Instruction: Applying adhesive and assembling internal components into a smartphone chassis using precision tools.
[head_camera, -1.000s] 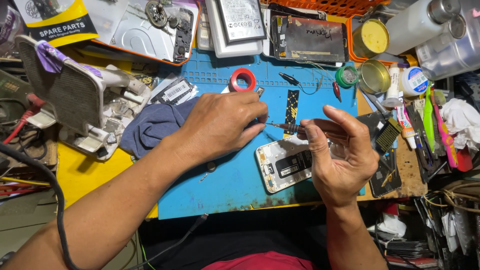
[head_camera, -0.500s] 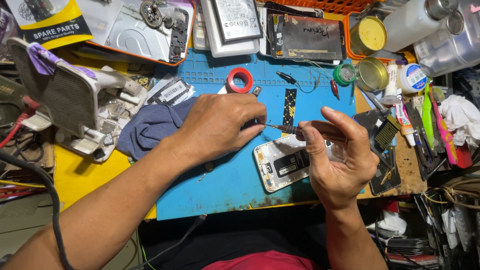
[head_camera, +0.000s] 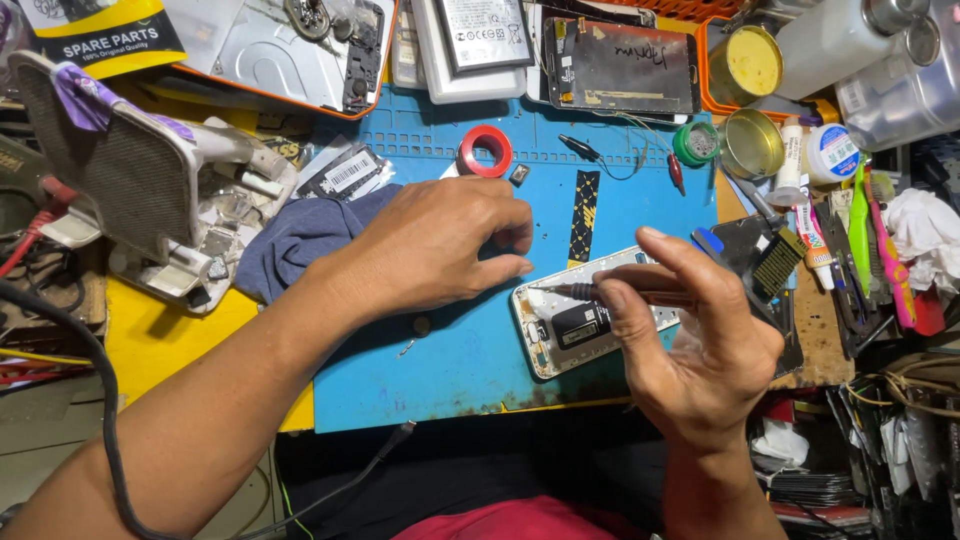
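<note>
An opened phone body (head_camera: 560, 325) with a white frame lies on the blue work mat (head_camera: 450, 370). My right hand (head_camera: 690, 345) hovers over its right half and grips a thin dark tool (head_camera: 590, 292) whose tip points left, above the phone's top edge. My left hand (head_camera: 440, 245) rests knuckles up on the mat just left of the phone, fingers curled; whether anything is pinched in them is hidden. A black strip with yellow marks (head_camera: 583, 215) lies just beyond the fingertips.
A red tape roll (head_camera: 484, 150) and a small chip (head_camera: 519, 174) sit behind my left hand. A blue cloth (head_camera: 300, 240) and a grey device (head_camera: 120, 170) lie at left. Phone parts (head_camera: 620, 65), tins (head_camera: 750, 145), tubes and brushes (head_camera: 860, 230) crowd the back and right.
My right hand has shifted slightly right and lower over the phone, still with the tool. My left hand stays in place beside the phone.
</note>
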